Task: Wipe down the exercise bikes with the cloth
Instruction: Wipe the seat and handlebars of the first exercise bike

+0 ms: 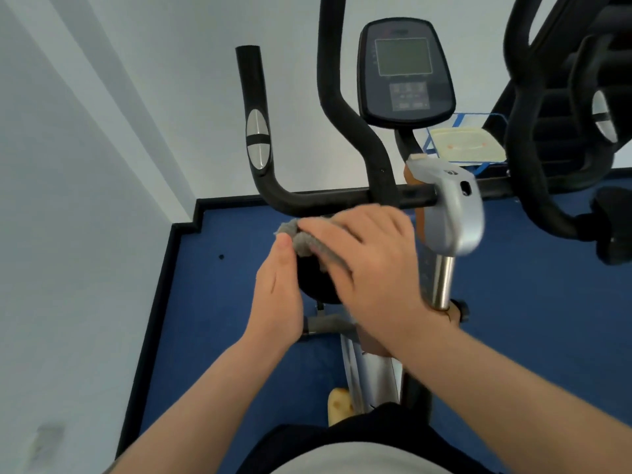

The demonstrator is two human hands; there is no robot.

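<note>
Head view. Exercise bike (444, 206), centre frame: black handlebar crossbar running left to right at mid-height, left grip rising to the upper centre-left, silver stem clamp at centre right, console (405, 70) at top centre, screen dim and unreadable.

Cloth (301, 241), grey, bunched, just below the crossbar at frame centre, held between both hands.

Left hand (278, 295), centre: thumb pressed on the cloth's lower edge; its fingers lie out of sight, so their curl cannot be told.

Right hand (372, 265), centre right: fingers curved over the cloth, covering most of it, blurred.

Blue floor (219, 302) open to the left of the hands, bounded by a dark skirting (160, 285) stepping along the white wall (85, 200).

Second bike (564, 131), upper right, cut off by the frame edge.

Tray (465, 145), blue-edged with a pale pad, right of the console, partly hidden.

Lower frame: bike post mostly hidden behind the forearms and torso.
</note>
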